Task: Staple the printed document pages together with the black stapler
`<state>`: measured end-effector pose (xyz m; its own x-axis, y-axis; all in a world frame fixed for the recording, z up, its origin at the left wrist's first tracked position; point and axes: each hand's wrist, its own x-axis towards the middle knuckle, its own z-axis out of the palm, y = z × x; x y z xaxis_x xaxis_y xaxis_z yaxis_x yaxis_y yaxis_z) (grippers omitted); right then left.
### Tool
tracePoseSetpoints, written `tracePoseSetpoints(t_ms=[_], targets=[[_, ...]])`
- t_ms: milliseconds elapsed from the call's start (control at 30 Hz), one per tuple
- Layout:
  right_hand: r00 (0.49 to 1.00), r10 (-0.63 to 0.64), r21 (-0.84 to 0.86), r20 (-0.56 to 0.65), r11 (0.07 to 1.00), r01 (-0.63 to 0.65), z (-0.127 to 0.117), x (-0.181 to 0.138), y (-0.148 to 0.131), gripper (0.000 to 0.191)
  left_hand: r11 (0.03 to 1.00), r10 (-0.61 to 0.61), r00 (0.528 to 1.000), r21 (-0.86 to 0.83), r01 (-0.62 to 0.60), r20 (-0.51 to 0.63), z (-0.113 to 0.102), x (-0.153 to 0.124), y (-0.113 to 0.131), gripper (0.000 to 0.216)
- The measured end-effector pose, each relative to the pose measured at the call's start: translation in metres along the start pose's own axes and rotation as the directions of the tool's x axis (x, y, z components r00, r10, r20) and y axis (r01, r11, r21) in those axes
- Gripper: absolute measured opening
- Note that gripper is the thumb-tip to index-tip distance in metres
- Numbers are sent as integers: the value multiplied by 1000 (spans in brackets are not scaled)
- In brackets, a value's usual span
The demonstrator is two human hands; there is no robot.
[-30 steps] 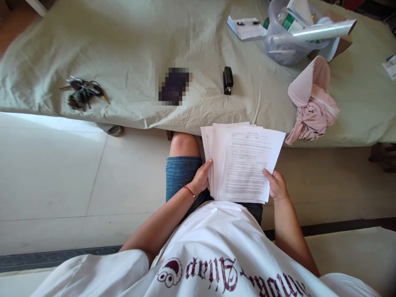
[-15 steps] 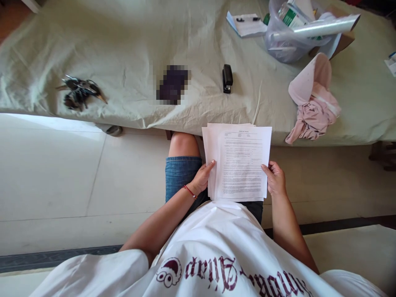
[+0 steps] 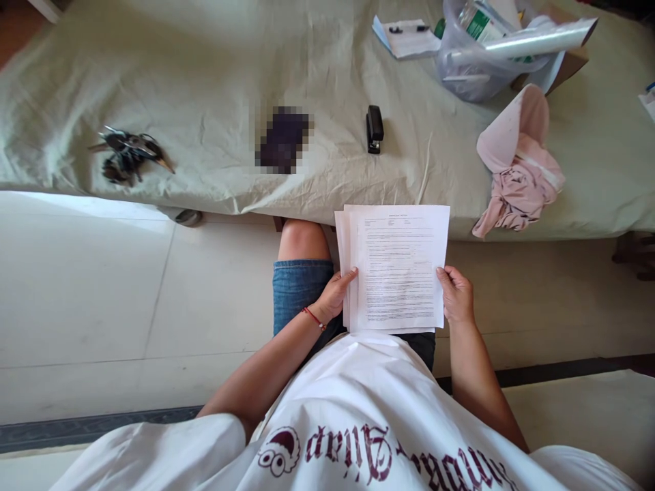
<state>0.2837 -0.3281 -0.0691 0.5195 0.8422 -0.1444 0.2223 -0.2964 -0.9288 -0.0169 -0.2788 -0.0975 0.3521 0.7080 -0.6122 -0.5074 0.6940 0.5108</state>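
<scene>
A small stack of printed paper sheets (image 3: 402,266) is held above my lap, text side up, the sheets fanned unevenly at the left. My left hand (image 3: 338,290) pinches the left edge, thumb on top and fingers hidden underneath. At the right edge, my right hand (image 3: 455,292) grips the paper between thumb and curled fingers. Beyond the sheets a black stapler (image 3: 374,129) lies on the cloth-covered surface (image 3: 205,82), touched by neither hand.
Left of the stapler is a dark pixelated item (image 3: 284,140). A heap of keys or small tools (image 3: 133,155) lies farther left. On the right are a pink cap-like cloth (image 3: 522,164), a filled plastic basket (image 3: 465,78) and clipped papers (image 3: 409,37).
The top sheet has shifted slightly right over the others. My right hand moved a little right with its edge; my left hand stays nearly still.
</scene>
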Motion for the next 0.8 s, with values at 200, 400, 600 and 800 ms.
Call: tracePoseSetpoints(t_ms=[200, 400, 600, 800], targets=[[992, -11, -31, -128, 999, 7, -5, 4, 6, 48, 1000, -6, 1000, -12, 6, 2, -1, 0, 1, 58], [983, -29, -51, -180, 998, 20, -11, 2, 4, 44, 1000, -5, 1000, -8, 5, 3, 0, -1, 2, 55], [986, -73, -121, -147, 991, 55, -6, -2, -7, 42, 1000, 0, 1000, -15, 0, 5, 1, -1, 2, 59], [992, -101, -189, -75, 978, 85, 3, -6, -17, 43, 1000, 10, 1000, -1, -10, 21, 1, -2, 1, 64]])
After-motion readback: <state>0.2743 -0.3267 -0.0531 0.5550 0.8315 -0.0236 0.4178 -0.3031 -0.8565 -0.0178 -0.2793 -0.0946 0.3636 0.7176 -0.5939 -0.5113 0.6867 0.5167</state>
